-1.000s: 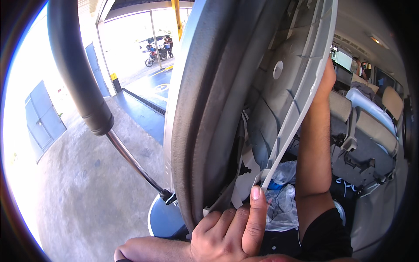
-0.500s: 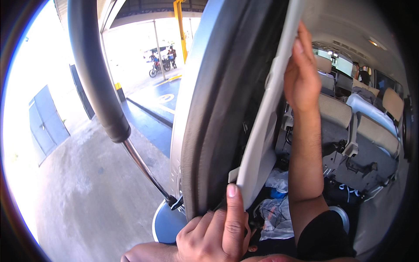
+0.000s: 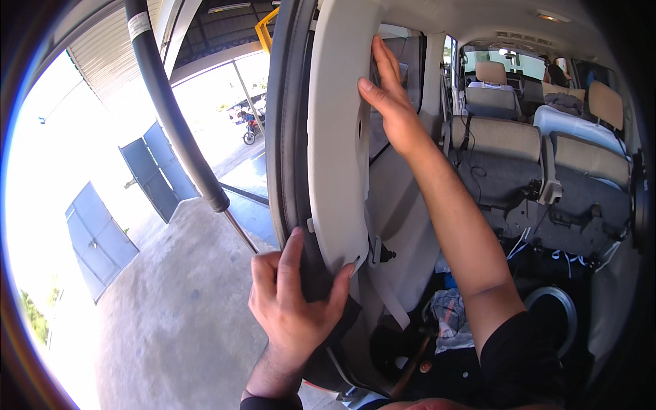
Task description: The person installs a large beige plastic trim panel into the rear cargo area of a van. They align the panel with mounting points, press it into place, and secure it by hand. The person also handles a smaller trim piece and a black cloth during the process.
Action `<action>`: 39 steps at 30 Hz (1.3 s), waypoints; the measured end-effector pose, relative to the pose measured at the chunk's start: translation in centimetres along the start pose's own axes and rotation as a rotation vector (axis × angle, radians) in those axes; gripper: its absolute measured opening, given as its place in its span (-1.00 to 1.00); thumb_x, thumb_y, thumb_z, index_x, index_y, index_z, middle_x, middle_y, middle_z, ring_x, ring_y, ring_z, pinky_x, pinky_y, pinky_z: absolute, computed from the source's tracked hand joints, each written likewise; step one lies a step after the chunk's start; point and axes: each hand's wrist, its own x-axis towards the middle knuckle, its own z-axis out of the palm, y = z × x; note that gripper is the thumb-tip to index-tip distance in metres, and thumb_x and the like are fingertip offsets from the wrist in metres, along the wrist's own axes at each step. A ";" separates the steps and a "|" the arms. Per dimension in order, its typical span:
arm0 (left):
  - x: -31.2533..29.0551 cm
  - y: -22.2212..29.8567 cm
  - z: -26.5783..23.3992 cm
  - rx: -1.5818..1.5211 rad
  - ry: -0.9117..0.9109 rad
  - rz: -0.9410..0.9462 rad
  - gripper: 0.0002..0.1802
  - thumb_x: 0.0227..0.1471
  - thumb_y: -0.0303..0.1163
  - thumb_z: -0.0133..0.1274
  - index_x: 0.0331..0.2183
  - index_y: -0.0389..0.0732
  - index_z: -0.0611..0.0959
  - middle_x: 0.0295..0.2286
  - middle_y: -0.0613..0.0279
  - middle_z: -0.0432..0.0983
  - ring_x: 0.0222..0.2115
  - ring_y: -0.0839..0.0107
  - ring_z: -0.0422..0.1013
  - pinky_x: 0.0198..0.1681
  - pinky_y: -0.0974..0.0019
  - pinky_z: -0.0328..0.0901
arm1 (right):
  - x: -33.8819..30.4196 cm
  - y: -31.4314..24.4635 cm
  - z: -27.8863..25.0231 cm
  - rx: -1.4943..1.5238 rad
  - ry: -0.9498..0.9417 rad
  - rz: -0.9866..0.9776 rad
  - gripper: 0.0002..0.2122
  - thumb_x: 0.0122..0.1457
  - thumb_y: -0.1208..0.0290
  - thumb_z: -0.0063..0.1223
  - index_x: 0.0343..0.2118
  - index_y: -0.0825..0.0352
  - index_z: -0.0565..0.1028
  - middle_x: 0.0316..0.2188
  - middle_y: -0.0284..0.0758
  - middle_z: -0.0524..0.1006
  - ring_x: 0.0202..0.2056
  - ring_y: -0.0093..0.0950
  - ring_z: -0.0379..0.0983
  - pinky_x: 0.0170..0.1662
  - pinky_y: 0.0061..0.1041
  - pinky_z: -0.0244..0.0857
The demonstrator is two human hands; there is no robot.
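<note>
A long light-grey pillar trim panel [image 3: 338, 137] stands upright along the vehicle's rear opening, beside a black rubber door seal [image 3: 290, 137]. My right hand [image 3: 398, 102] rests against the panel's inner upper edge, fingers stretched upward and thumb apart. Down at the panel's lower end is my left hand [image 3: 294, 301], its index finger up along the seal and its thumb at the panel's bottom corner. The other left fingers are bent at the seal; their tips are partly hidden. A small hole shows in the panel's face.
To the left slants a black gas strut [image 3: 171, 102] over the concrete floor [image 3: 178, 307]. Folded seats [image 3: 495, 143] fill the cabin at right. A clear plastic bag [image 3: 451, 321] and a grey ring-shaped part [image 3: 564, 314] lie in the cargo area. Metal gates [image 3: 99, 239] stand outside.
My view has turned, showing the panel's broad face. The right hand's thumb now shows on the panel's edge. My left hand has shifted up and left, its fingers spreading around the panel's lower end.
</note>
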 end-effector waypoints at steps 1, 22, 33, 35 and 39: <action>-0.1 0.2 0.2 0.021 -0.017 -0.021 -0.21 -0.23 -0.26 0.52 0.07 -0.26 0.60 -0.40 0.20 0.31 -0.43 0.33 0.34 -0.36 0.24 0.34 | 0.0 -0.1 0.2 0.007 0.002 0.006 -0.14 0.35 0.03 -0.02 0.48 0.39 -0.19 0.51 -0.09 -0.33 0.52 -0.21 -0.43 0.50 -0.20 -0.37; -0.6 -1.0 -0.7 -0.106 -0.098 -0.141 0.06 -0.34 -0.35 0.56 0.21 -0.25 0.40 -0.15 0.11 0.33 -0.29 0.30 0.39 -0.31 0.24 0.36 | -1.5 1.8 2.5 0.255 0.141 0.171 -0.07 0.32 -0.22 0.00 0.46 0.38 -0.12 0.41 -0.09 0.13 0.42 -0.24 -0.01 0.43 -0.23 -0.12; -0.4 1.3 0.0 0.375 -0.295 0.106 0.16 -0.28 -0.20 0.54 0.35 0.09 0.33 -0.12 0.12 0.30 -0.24 0.25 0.52 -0.26 0.17 0.52 | -2.2 1.7 0.7 0.209 0.153 0.423 0.09 0.15 -0.25 0.21 0.41 0.56 -0.08 0.36 0.10 0.17 0.36 -0.11 0.16 0.36 -0.27 0.12; -1.4 1.2 0.6 0.296 -0.167 0.122 0.15 -0.27 -0.20 0.54 0.34 -0.03 0.33 -0.09 0.10 0.31 -0.22 0.21 0.52 -0.22 0.16 0.52 | -2.9 2.4 0.2 0.403 0.026 0.318 0.11 0.12 -0.18 0.30 0.44 0.51 -0.12 0.37 0.10 0.15 0.36 -0.11 0.15 0.37 -0.27 0.11; -2.1 1.2 1.1 0.338 -0.065 0.153 0.10 -0.24 -0.24 0.51 0.30 -0.22 0.34 -0.08 0.09 0.35 -0.17 0.16 0.54 -0.19 0.17 0.52 | -4.6 5.0 0.3 0.385 0.105 0.369 0.13 0.07 -0.04 0.41 0.46 0.41 -0.17 0.37 0.03 0.16 0.36 -0.15 0.16 0.38 -0.29 0.10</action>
